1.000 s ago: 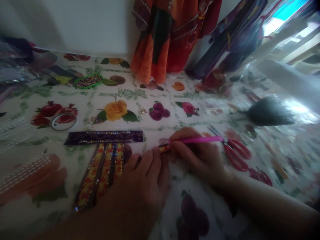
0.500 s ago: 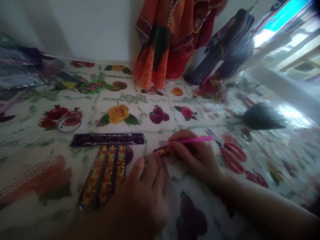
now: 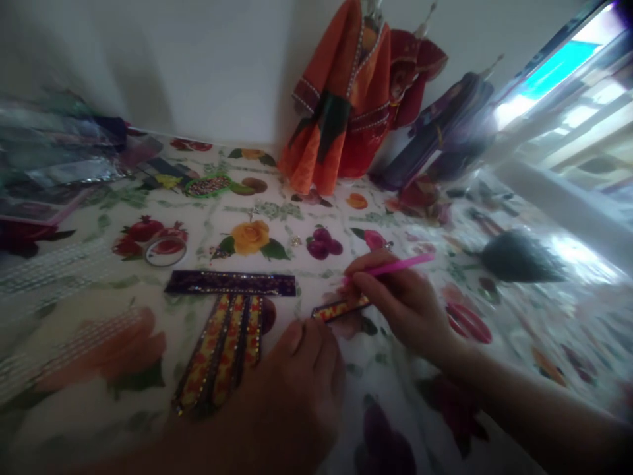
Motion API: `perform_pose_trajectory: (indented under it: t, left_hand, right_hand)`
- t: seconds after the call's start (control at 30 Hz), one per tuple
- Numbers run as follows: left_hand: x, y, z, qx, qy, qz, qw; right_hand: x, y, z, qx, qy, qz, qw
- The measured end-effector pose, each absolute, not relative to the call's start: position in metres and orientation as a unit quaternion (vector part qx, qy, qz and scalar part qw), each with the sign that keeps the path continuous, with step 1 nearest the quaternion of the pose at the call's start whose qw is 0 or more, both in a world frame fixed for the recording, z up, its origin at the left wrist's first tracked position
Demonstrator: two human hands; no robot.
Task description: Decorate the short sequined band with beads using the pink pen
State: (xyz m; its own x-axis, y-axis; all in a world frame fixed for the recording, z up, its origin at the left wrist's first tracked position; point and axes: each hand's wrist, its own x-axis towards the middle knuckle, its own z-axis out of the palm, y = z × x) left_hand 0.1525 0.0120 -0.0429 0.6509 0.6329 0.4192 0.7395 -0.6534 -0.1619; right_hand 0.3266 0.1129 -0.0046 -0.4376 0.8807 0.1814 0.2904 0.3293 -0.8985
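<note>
Two bare hands work close together over a desk (image 3: 316, 280) with a cover of printed fruits and flowers, as the head view shows. The right hand (image 3: 403, 297) grasps a slim pink stick (image 3: 408, 264) between thumb and fingers; the stick is tilted, with its low end toward the left. Just below this end is the short patterned strip (image 3: 336, 310), yellow and red with dark borders. It lies between the two hands, and its right end goes out of sight behind the right hand. The left hand (image 3: 306, 379) has bent fingers, with the fingertips just at the left end of this strip; whether they pinch it or only press it, I cannot tell.

To the left of the hands, three longer strips (image 3: 232, 343) of similar pattern lie side by side, their upper ends near a dark purple band (image 3: 230, 284) with shiny lines. Behind the band there is a ring (image 3: 165, 265), and farther a green tray (image 3: 229, 182) with small coloured beads. Red handles (image 3: 469, 322) appear beside the right forearm. At the wall stands an orange garment (image 3: 301, 165).
</note>
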Motion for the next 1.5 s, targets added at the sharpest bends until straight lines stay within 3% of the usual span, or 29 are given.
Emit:
perform_pose_trajectory:
  t: [0.17, 0.3, 0.57, 0.8, 1.5]
  left_hand:
    - [0.15, 0.015, -0.038, -0.899, -0.374, -0.16, 0.16]
    - [0.151, 0.016, -0.041, -0.895, -0.378, -0.173, 0.162]
    - [0.153, 0.016, -0.046, -0.884, -0.38, -0.199, 0.184]
    - [0.154, 0.016, -0.048, -0.882, -0.381, -0.205, 0.186]
    - [0.153, 0.015, -0.045, -0.883, -0.386, -0.192, 0.184]
  right_hand:
    - [0.305, 0.135, -0.001, -0.42, -0.556, 0.607, 0.383]
    - [0.296, 0.145, -0.006, -0.407, -0.509, 0.661, 0.373]
    - [0.289, 0.169, -0.022, -0.368, -0.76, 0.409, 0.345]
    - [0.288, 0.176, -0.028, -0.386, -0.823, 0.305, 0.284]
    - [0.285, 0.174, -0.025, -0.388, -0.863, 0.206, 0.251]
